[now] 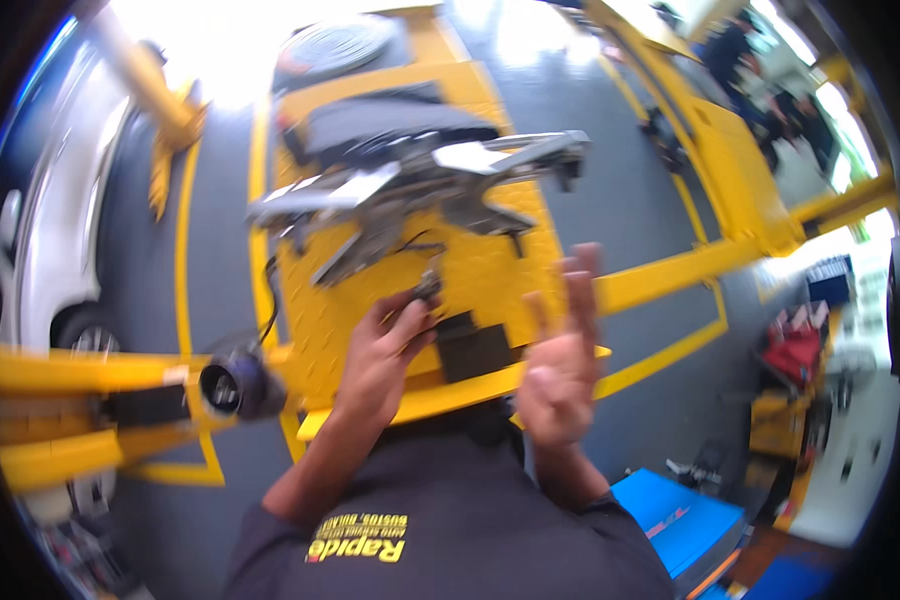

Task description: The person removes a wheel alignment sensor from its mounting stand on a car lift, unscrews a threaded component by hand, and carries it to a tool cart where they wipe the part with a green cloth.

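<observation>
My left hand [382,355] is closed on a small dark metal part [427,287], held between thumb and fingers; blur hides its exact kind. My right hand [562,365] is raised over the near right edge of the yellow platform [335,325]. Its fingers point up and apart, and nothing shows in it. Beyond both hands, a silver metal frame with several spread arms [470,200] lies across the platform, blurred. A thin dark cable [425,245] shows between it and my left hand. Near my hands sits a black block [470,347].
A dark cylindrical device [238,385] stands left on a yellow lift arm [60,370]. A black pad [400,120] and a coiled grey hose [338,42] lie farther off. A white car [65,200] is left; a blue box [680,525] and a yellow post [735,175] are right.
</observation>
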A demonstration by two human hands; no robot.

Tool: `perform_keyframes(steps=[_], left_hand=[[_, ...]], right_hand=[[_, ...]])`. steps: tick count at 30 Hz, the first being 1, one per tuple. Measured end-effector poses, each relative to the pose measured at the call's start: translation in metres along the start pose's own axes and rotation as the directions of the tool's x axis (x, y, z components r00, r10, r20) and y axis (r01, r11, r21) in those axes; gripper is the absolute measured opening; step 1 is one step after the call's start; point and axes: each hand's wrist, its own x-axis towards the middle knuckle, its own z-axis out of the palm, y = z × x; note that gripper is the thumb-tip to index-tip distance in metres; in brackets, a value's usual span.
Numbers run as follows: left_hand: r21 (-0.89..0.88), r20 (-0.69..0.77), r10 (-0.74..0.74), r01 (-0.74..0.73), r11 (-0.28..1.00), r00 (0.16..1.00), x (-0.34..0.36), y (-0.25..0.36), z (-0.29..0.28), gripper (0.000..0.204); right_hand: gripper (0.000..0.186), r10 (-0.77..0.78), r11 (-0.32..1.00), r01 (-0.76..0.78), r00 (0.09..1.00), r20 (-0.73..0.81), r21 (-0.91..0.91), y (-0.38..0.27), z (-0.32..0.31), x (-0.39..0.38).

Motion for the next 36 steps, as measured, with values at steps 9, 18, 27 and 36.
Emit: perform_keyframes(steps=[9, 18, 27, 36], left_hand=[[-0.233, -0.304, -0.156, 0.086, 0.969, 0.94, -0.032, -0.018, -0.109, 0.029], [-0.024, -0.46, -0.016, 0.006, 1.0, 0.888, -0.009, -0.034, -0.123, 0.032], [-0.104, -0.543, -0.026, -0.037, 0.994, 0.839, 0.003, -0.038, -0.114, 0.031], [-0.095, -0.504, 0.028, -0.088, 0.992, 0.863, 0.021, -0.037, -0.113, 0.031]], right_hand=[[0.063, -0.463, 0.608, 0.6, 0.8, 0.383, -0.52, -0.004, 0.046, 0.131], [0.05, -0.311, 0.79, 0.467, 0.864, 0.396, -0.398, 0.084, 0.113, 0.22], [0.045, -0.083, 0.829, 0.249, 0.94, 0.331, -0.501, 0.124, 0.135, 0.239], [0.049, 0.205, 0.523, 0.16, 0.93, 0.306, -0.837, 0.173, 0.121, 0.263]])
